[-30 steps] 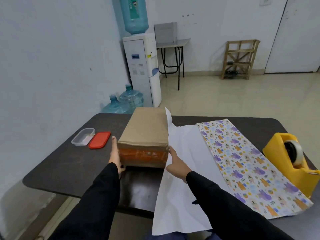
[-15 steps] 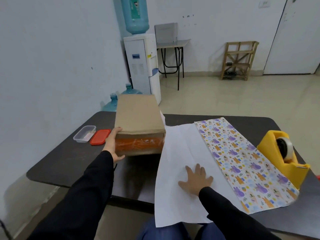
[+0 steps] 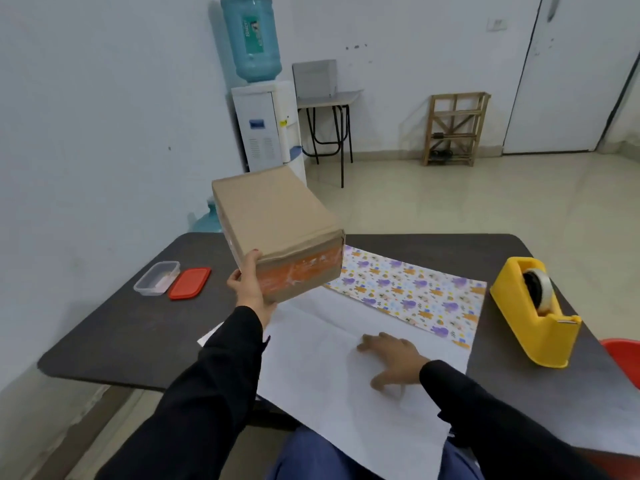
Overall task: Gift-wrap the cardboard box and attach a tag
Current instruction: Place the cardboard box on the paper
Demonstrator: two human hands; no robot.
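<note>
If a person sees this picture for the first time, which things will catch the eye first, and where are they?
First the cardboard box, which the left hand holds tilted in the air above the dark table, left of centre. Next the wrapping paper spread on the table, white side up, with the right hand flat on it. At the right stands a bright yellow tape dispenser.

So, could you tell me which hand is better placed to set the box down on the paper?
Left. The left hand grips the box at its near corner, lifted above the table. The right hand lies flat on the paper, probably steadying it.
</note>
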